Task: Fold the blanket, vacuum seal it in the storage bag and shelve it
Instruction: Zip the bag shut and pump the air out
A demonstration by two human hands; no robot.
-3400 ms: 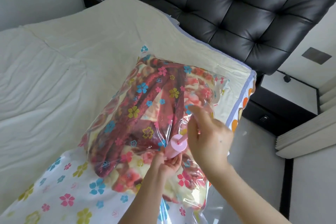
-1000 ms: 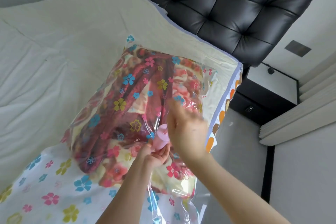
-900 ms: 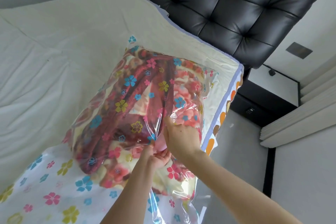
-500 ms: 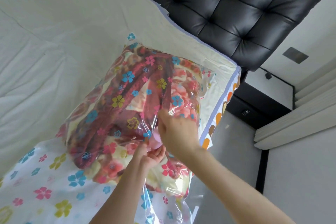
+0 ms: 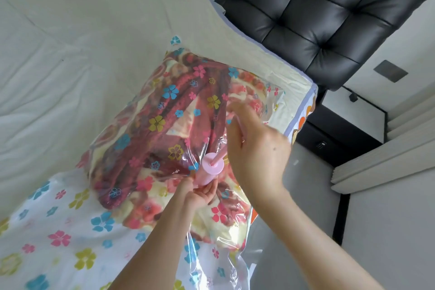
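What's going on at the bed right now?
A person is hand-pumping air out of the storage bag lying on the bed, with the folded blanket already inside. The left hand holds the pink pump body on the bag; the right hand has the plunger rod pulled up. The bag looks puffy, not yet flattened.

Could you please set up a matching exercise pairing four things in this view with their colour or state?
Things:
1. hand pump
2. headboard
3. left hand
4. right hand

Descriptions:
a. black, tufted
b. grips the pump's body from below
c. pink, standing on the storage bag
d. holds the raised pump handle

Pairs: 1-c, 2-a, 3-b, 4-d
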